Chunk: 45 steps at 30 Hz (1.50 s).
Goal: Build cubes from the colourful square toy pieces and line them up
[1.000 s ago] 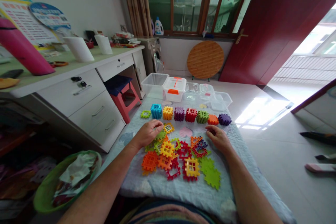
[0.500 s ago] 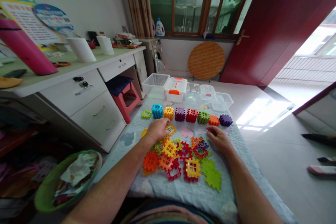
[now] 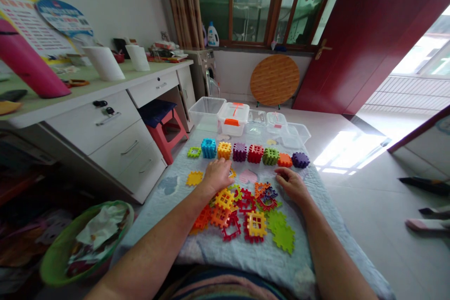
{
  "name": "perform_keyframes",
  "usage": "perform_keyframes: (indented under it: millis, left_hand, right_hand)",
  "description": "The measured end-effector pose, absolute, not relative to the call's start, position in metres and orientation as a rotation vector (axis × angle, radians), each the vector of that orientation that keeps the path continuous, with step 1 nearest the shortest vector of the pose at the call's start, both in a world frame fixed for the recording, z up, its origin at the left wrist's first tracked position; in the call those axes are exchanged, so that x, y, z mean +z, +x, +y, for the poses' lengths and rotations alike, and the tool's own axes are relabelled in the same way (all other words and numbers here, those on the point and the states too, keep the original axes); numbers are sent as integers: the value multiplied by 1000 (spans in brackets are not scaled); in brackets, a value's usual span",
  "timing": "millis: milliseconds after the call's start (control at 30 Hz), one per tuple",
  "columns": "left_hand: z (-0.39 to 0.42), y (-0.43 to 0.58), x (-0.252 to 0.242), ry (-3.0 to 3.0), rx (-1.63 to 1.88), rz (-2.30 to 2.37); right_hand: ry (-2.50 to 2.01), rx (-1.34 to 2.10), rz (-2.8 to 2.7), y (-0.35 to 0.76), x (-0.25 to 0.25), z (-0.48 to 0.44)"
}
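My left hand (image 3: 218, 176) bends its fingers down over a yellow plastic window tile (image 3: 232, 173), whose right edge peeks out; the fingertips are partly hidden. My right hand (image 3: 291, 183) rests on the cloth to the right, fingers loosely curved and apart, nothing in them. Between my arms lies a pile of notched tiles, with a yellow window tile (image 3: 256, 223), an orange tile (image 3: 220, 216), red frames (image 3: 231, 226) and green tiles (image 3: 282, 230). A plain yellow tile (image 3: 194, 178) lies left of my left hand. Beyond, stacks run in a row, including blue (image 3: 208, 148), purple (image 3: 239, 152) and red (image 3: 255, 153).
Clear plastic boxes stand at the table's far end, one (image 3: 234, 119) with orange clips. A desk (image 3: 116, 131) runs along the left, with a pink stool (image 3: 168, 133) beside it. A green basket (image 3: 52, 262) sits low at left.
My left hand has shifted right, over the yellow window tile, uncovering the plain yellow tile on its left. My right hand stays in place. The view has shifted slightly.
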<state>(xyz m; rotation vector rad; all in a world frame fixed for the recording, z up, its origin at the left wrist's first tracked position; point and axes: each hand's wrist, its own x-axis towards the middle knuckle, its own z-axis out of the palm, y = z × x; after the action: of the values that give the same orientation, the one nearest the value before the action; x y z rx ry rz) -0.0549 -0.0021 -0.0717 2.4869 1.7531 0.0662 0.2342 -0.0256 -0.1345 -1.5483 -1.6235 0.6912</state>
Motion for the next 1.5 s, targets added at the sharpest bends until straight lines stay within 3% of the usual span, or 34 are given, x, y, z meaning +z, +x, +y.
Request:
perform_keyframes:
  millis: [467,700,1167,1367,1500]
  left_hand:
    - [-6,-36,-60,2381,298,1299]
    - [12,-37,-62,2502,10,1261]
    - [9,-25,-71,2712,-77,1330]
    - [3,-88,-51,2581,207,1308]
    - [-2,-156,-50,2441,45,1459]
  right_hand:
    - [-1545,692,-1674,237,-139,-24]
    - [-1554,684,-1675,235,-136,-25]
    - [-1551,704,-1667,237,-139,-24]
    - [-1548,716,-1668,238,-138,-24]
    - [-1561,680,-1688,236,-137,-24]
